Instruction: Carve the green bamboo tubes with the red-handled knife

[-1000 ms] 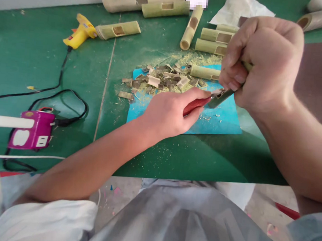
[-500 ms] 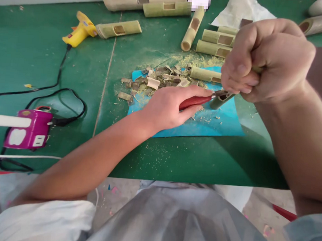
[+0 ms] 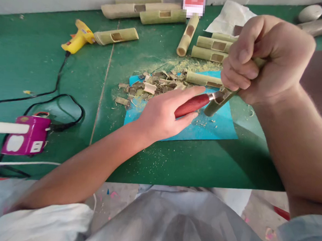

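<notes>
Left hand (image 3: pixel 164 115): forearm stretched forward, fingers wrapped round knife (image 3: pixel 192 105).
Right hand (image 3: pixel 267 58): raised fist, fingers clenching bamboo tube (image 3: pixel 215 104), tilted above mat (image 3: pixel 218 129).
Room: bare bench (image 3: pixel 188 162) between mat and near edge.

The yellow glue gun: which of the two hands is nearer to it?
Left. The left hand, holding a red-handled knife, lies right of the glue gun; the right hand, gripping a bamboo piece, is much farther right.
</notes>
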Motion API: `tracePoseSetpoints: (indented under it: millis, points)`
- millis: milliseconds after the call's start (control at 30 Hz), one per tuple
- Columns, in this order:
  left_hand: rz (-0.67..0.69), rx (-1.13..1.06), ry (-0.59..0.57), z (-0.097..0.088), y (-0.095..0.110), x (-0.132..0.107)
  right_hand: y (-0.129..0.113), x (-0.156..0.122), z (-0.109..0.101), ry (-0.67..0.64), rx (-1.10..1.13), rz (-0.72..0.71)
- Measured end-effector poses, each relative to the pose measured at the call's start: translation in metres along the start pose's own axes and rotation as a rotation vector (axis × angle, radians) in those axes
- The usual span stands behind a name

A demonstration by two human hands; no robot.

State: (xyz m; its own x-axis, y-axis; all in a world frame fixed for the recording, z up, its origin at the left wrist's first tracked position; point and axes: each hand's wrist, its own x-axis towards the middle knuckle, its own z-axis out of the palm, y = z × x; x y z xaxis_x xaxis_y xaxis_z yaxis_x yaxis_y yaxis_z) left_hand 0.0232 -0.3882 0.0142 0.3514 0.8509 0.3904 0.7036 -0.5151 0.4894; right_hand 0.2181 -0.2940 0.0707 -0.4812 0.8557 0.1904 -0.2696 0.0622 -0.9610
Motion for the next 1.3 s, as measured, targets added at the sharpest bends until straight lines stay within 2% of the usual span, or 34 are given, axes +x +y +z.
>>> tracePoseSetpoints:
  millis: [167,300,433,600,733,867,967,1167,1300]
  points:
    - [-0.04,-0.039,0.104,-0.01,0.004,-0.004,-0.003,0.0,0.006,0.097,0.147,0.14]
    - [-0.048,0.074,0.162,-0.011,0.001,-0.011,-0.003,0.001,0.005,0.157,0.209,0.227]
    - [-0.12,0.221,0.15,-0.016,-0.003,-0.014,-0.005,0.003,0.0,0.161,0.31,0.356]
    - [0.037,0.245,0.103,-0.027,-0.001,-0.009,-0.003,0.004,-0.004,0.093,0.378,0.427]
    - [0.07,0.19,0.113,-0.028,-0.001,-0.007,-0.004,0.002,-0.002,0.051,0.295,0.398]
    - [0.039,0.03,0.194,-0.028,-0.001,-0.005,-0.008,-0.002,0.006,0.077,0.161,0.269]
    - [0.016,-0.072,0.197,-0.029,0.0,-0.005,-0.008,-0.005,0.013,0.075,0.103,0.19]
    - [0.114,-0.059,0.228,-0.031,0.002,-0.004,-0.001,-0.007,0.02,0.041,0.066,0.139]
    - [0.101,-0.109,0.244,-0.03,0.005,-0.004,0.002,-0.007,0.021,0.028,0.05,0.108]
